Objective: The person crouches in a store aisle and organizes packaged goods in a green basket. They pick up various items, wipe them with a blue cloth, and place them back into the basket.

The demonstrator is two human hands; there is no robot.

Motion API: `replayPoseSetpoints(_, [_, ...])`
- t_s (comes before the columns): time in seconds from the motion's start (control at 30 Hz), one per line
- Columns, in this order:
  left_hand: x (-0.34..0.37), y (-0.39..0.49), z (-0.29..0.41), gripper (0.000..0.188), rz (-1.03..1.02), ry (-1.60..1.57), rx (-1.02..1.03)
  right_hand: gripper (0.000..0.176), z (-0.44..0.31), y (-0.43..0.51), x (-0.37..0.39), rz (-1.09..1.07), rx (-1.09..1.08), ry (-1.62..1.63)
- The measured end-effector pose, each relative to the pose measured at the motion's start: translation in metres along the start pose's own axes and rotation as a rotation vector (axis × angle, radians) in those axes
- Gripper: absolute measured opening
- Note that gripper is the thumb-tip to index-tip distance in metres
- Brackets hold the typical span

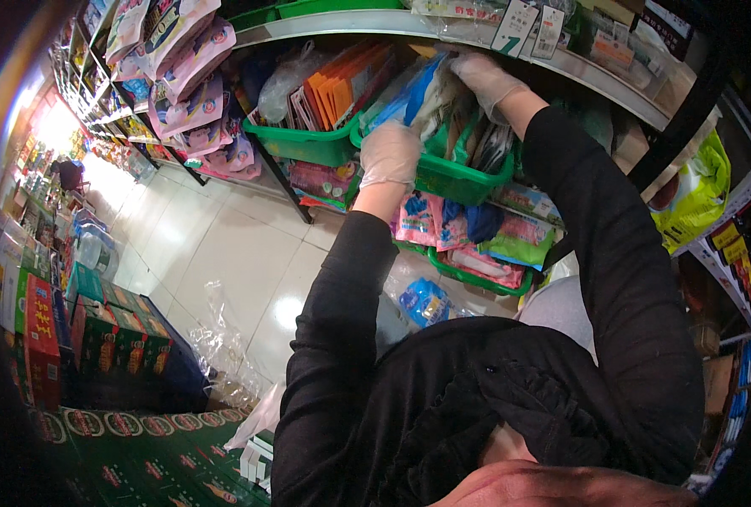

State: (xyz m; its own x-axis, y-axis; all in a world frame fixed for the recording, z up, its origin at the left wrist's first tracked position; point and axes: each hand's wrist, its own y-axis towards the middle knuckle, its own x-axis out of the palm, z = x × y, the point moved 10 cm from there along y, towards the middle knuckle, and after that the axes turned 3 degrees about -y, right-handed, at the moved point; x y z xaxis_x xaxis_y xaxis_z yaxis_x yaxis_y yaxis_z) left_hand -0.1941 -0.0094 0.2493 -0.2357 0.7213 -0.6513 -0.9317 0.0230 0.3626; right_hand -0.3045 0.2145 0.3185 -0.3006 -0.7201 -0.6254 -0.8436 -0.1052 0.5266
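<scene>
Both my hands wear thin translucent gloves and reach into a low shelf. My left hand (pixel 391 154) is curled at the front left rim of a green plastic basket (pixel 461 180), against a blue-and-white plastic packet (pixel 410 101). Its fingers are hidden from me. Farther in, my right hand (pixel 486 77) is beside the upper end of that packet, under the shelf edge; its fingertips are partly hidden, so a grip cannot be made out. Other flat plastic packets (pixel 467 136) stand upright in the basket.
To the left, a second green basket (pixel 302 144) holds orange packets (pixel 334 92). Pink packages (pixel 420 218) lie below. A metal shelf edge (pixel 603 82) with hanging tags runs above my right hand. Crumpled clear plastic (pixel 223 355) lies on the tiled floor (pixel 236 253), near stacked cartons (pixel 119 336).
</scene>
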Motion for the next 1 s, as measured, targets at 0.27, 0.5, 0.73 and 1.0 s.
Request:
replayPoseSetpoints(0.27, [-0.027,-0.012,0.006,0.045,0.125,0.076,0.079,0.036,-0.036,-0.008,0.04,-0.13,-0.017,-0.384])
replayPoseSetpoints(0.5, [-0.014,-0.004,-0.003,0.05,-0.037,0.165,0.024,0.031,-0.03,-0.021,0.054,-0.371,0.052,-0.82])
replayPoseSetpoints(0.73, [0.009,0.004,0.002,0.044,-0.155,0.213,0.181,0.031,0.009,-0.01,0.049,-0.209,-0.164,-0.742])
replayPoseSetpoints(1.0, [-0.047,-0.11,-0.067,0.026,0.105,-0.522,0.098,0.033,-0.192,-0.163,-0.022,-0.109,-0.44,-0.512])
